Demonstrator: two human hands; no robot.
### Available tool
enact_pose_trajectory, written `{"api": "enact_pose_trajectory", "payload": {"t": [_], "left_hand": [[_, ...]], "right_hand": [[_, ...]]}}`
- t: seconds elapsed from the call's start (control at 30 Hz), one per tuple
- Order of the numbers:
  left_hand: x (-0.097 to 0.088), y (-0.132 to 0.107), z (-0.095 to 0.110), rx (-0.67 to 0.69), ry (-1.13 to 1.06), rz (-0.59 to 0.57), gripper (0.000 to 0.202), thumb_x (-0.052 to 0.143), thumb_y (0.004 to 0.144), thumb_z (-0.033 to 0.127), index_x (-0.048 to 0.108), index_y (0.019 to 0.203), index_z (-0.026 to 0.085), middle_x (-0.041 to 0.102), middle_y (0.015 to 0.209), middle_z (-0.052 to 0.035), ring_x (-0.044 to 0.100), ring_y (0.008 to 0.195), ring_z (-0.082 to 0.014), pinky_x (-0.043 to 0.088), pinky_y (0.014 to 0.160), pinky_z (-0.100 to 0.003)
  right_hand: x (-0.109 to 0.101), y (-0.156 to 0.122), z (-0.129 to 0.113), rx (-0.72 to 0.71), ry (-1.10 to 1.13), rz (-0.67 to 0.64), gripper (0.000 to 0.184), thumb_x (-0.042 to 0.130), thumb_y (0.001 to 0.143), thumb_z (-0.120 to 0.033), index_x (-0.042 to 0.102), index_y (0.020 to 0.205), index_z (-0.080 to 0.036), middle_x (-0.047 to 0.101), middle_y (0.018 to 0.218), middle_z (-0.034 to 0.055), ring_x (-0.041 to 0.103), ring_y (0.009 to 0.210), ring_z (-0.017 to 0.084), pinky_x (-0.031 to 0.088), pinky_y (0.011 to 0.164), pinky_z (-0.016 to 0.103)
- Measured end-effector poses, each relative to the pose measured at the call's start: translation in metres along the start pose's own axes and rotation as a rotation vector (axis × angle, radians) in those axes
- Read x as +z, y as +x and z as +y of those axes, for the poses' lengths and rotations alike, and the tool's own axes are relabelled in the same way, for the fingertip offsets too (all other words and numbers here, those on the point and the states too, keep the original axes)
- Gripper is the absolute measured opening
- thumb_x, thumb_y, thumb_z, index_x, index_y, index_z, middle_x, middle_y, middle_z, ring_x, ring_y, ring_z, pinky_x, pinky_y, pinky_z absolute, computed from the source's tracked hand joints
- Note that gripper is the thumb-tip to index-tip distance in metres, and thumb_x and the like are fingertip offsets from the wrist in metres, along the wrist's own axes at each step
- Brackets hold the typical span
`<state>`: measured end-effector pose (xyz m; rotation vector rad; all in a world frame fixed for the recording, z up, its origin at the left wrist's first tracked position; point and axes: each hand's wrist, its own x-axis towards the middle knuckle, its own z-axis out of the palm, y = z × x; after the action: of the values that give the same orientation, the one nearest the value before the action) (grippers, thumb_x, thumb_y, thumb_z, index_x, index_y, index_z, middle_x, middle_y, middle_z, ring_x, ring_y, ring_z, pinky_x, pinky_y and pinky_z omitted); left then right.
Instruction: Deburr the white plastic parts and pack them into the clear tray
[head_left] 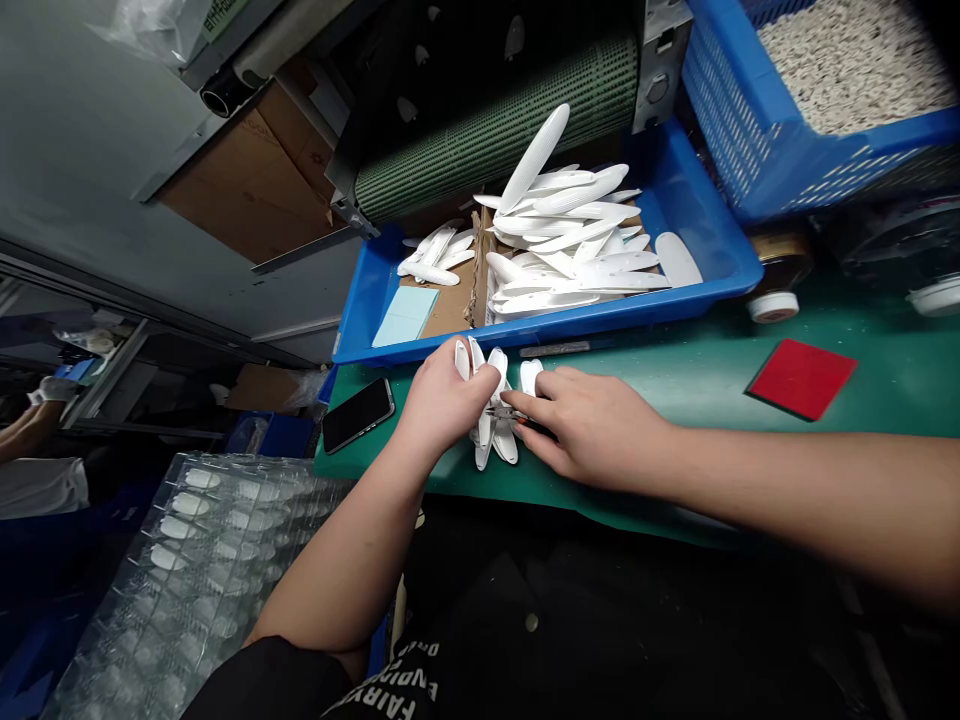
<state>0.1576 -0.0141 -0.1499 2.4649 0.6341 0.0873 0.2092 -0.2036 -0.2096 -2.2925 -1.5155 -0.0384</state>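
My left hand (442, 400) is closed around a bunch of white oval plastic pieces (486, 440) that fan out above and below its fingers, just over the green table (675, 370). My right hand (592, 425) is beside it, fingers curled, pinching a small dark metal tool (504, 412) at the bunch. Behind them a blue tray (705, 230) holds a pile of long white plastic pieces (570, 240).
A black phone (358, 414) lies left of my hands. A red square pad (802, 377) lies at the right. A green ribbed conveyor roller (495, 130) overhangs the tray. A blue basket (817, 130) stands at the back right. Clear blister trays (195, 560) are stacked lower left.
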Motion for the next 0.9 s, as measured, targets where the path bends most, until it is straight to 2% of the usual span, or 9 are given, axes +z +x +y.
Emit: {"api": "enact_pose_trajectory", "payload": {"t": [0.23,0.57,0.73,0.9], "left_hand": [[0.0022,0.0005,-0.0021,0.024,-0.027,0.005,0.017,0.056,0.08,0.034,0.045,0.072,0.024,0.05,0.069,0.0075,0.044,0.063,-0.0078,0.032,0.055,-0.025],[0.0038,0.0016,-0.0065,0.018,-0.05,-0.022,0.014,0.056,0.08,0.035,0.05,0.076,0.023,0.055,0.073,0.0059,0.047,0.065,-0.0088,0.033,0.058,-0.023],[0.0039,0.0035,-0.009,0.014,-0.063,-0.042,0.012,0.056,0.079,0.033,0.049,0.075,0.024,0.052,0.071,0.0063,0.046,0.064,-0.0086,0.031,0.056,-0.024],[0.0019,0.0019,-0.0019,0.012,-0.056,-0.049,0.013,0.055,0.079,0.032,0.047,0.073,0.024,0.051,0.071,0.006,0.045,0.064,-0.0088,0.031,0.056,-0.024]], "right_hand": [[0.0025,0.0,-0.0003,-0.001,0.001,0.008,0.043,0.047,0.105,-0.042,0.064,0.139,-0.022,0.055,0.096,0.0086,0.049,0.085,0.022,0.022,0.063,0.033],[0.0015,0.0017,-0.0008,-0.015,0.008,-0.05,0.041,0.044,0.107,-0.039,0.066,0.135,-0.02,0.055,0.09,0.0068,0.052,0.081,0.021,0.024,0.064,0.034],[0.0,0.0018,0.0028,-0.009,-0.002,-0.012,0.042,0.045,0.106,-0.044,0.066,0.137,-0.026,0.056,0.093,0.0068,0.05,0.083,0.021,0.02,0.062,0.033],[-0.0021,0.0009,0.0035,-0.02,-0.006,0.004,0.042,0.047,0.104,-0.042,0.066,0.139,-0.025,0.055,0.096,0.0076,0.049,0.087,0.022,0.024,0.065,0.034]]}}
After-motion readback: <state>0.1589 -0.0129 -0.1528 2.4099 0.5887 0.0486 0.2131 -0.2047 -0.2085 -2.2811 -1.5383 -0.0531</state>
